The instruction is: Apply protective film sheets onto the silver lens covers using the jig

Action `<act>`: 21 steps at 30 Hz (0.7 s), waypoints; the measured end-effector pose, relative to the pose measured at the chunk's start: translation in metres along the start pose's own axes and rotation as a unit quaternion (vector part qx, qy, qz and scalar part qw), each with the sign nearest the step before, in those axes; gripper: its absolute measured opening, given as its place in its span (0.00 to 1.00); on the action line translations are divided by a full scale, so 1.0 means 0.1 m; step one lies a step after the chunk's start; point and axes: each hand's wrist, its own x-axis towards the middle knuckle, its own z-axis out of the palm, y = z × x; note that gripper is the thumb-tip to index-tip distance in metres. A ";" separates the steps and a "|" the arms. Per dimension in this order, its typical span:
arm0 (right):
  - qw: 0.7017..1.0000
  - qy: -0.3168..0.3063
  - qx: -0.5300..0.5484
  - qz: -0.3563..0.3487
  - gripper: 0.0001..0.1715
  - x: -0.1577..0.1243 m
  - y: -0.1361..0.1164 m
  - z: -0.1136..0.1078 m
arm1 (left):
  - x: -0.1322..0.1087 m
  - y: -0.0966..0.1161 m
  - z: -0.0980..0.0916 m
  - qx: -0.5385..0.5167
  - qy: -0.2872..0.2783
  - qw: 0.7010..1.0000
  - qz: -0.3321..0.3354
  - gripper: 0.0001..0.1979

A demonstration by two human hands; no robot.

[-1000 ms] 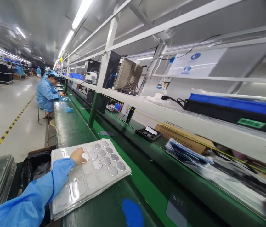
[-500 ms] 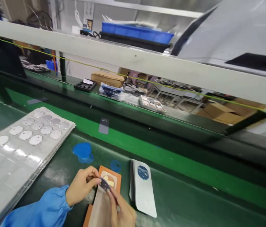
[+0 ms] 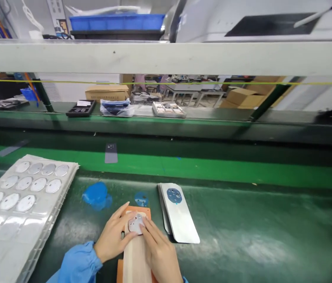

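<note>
A round grey plate with small holes [image 3: 135, 225], like a phone camera cover, lies flat at the top end of a pale phone-shaped panel [image 3: 136, 259]. The panel rests in an orange fixture [image 3: 144, 211]. My left hand [image 3: 114, 232] curves round the plate's left side, thumb at its lower edge and fingers at its upper edge. My right hand [image 3: 161, 247] has its fingertips against the plate's right edge. Right of the hands is a stack of silver phone back panels [image 3: 183, 218], the top one with a blue round camera area.
A clear plastic tray [image 3: 6, 236] with several silver discs [image 3: 26, 203] lies at left. Blue film pieces [image 3: 96, 195] stick to the green bench [image 3: 242, 220]. A small grey panel [image 3: 111, 153] lies farther back. A white shelf beam [image 3: 166, 59] crosses above.
The plate was tilted between my fingers above the fixture; now it lies flat on the panel with both hands round it. The view has levelled and swung right.
</note>
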 end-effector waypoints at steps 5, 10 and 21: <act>0.998 0.040 0.047 0.021 0.21 0.03 0.00 -0.03 | 0.06 0.01 -0.04 0.034 -0.023 0.997 0.062 0.25; 0.974 0.149 -0.033 0.165 0.18 0.04 0.22 -0.13 | 0.11 0.01 -0.06 0.094 -0.031 0.989 0.114 0.19; 0.911 0.046 -0.143 0.385 0.31 -0.10 0.52 -0.02 | 0.25 -0.07 -0.06 0.127 -0.016 0.983 0.128 0.15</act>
